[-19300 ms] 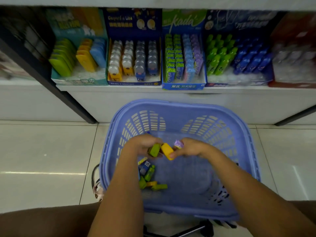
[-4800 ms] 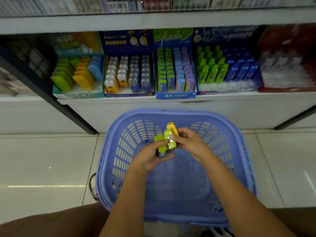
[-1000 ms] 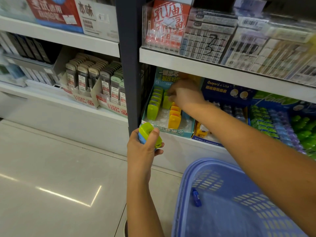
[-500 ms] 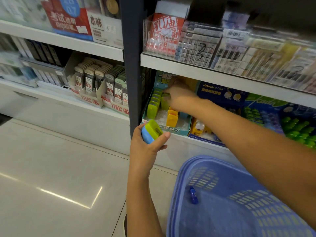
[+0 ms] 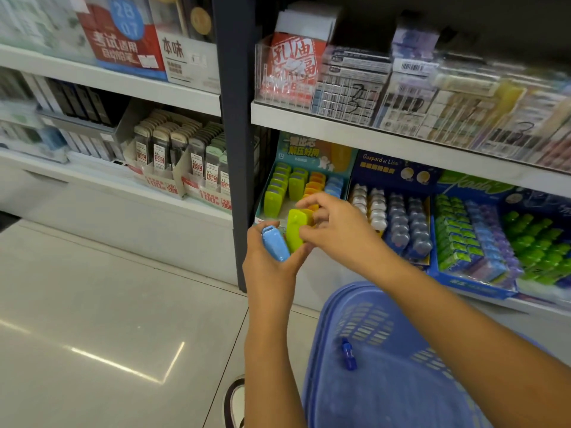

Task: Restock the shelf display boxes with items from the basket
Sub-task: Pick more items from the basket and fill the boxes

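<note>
Dozens of slim packs (image 5: 173, 146): grey, beige and pale green, upright in rows in cardboard trays on the left bay's lower shelf.
Dark post (image 5: 234, 118): upright between the left bay and the right bay.
Left hand (image 5: 272, 261): raised in front of the post's lower part, fingers and thumb curled round the blue case.
Blue case (image 5: 275, 247): tilted, its top toward the shelf, gripped in the left hand, just beside the green case.
Green case (image 5: 295, 231): yellow-green, nearly upright, in front of the teal display box's front edge; its lower end is against the left hand.
Teal display box (image 5: 306, 149): on the right bay's lower shelf, just right of the post; rows of green, orange and blue cases stand in it.
Right hand (image 5: 336, 233): thumb and curled fingers pinch the green case's upper part.
Small blue item (image 5: 348, 355): lies on the basket's inner wall.
Basket (image 5: 401, 393): lilac-blue plastic with slotted sides, below the right forearm, in front of the shelf.
Navy display box (image 5: 398, 171): just right of the teal display box, holding rows of white and grey items.
Blue display box (image 5: 472, 287): next to the right, filled with green, blue and purple packs.
</note>
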A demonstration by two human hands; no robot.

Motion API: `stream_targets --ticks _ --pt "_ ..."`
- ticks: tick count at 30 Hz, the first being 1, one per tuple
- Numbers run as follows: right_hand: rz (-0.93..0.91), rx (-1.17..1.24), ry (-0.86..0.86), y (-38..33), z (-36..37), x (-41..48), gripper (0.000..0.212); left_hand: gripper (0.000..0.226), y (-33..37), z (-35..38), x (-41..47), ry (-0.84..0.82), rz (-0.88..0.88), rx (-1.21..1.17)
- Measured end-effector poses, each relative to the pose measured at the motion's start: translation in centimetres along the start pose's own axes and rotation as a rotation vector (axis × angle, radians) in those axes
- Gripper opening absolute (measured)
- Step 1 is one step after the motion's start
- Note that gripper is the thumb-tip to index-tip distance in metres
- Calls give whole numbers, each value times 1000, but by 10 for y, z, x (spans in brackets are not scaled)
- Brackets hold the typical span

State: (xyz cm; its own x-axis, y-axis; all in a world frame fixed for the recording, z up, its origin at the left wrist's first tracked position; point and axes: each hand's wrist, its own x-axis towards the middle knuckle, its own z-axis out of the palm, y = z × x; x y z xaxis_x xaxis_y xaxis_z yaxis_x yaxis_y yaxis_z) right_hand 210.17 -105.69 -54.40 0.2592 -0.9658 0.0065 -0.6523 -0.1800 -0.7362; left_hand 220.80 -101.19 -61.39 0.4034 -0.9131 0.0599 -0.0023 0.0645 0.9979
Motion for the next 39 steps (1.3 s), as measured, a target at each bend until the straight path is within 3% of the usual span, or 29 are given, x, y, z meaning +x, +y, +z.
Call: stream_targets --ticks 3,6,8,13,17,24,29,32,39 --pt "-61 -57 -24 0 -7 17 39 51 2 1 6 52 42 38" --pt "-82 -29 140 1 -18 46 38 42 3 -2 15 140 -72 -71" --pt "-91 -142 201 5 -20 69 36 31 0 -5 18 161 -159 -145" --pt "-28 -414 69 16 -1 110 37 4 -10 -9 16 150 -273 -192" --pt "-28 -494 39 18 7 116 42 15 -7 -15 20 121 -360 -319" --pt "26 -453 48 14 4 117 27 28 -4 -19 16 21 -346 -498" --pt "20 -552 -36 6 -2 121 26 25 -5 -20 12 -7 -372 -562" --pt "89 -577 6 3 7 121 21 18 -6 -24 13 77 -367 -559" --pt "51 -761 -70 0 0 105 39 20 5 -20 17 59 -416 -831"
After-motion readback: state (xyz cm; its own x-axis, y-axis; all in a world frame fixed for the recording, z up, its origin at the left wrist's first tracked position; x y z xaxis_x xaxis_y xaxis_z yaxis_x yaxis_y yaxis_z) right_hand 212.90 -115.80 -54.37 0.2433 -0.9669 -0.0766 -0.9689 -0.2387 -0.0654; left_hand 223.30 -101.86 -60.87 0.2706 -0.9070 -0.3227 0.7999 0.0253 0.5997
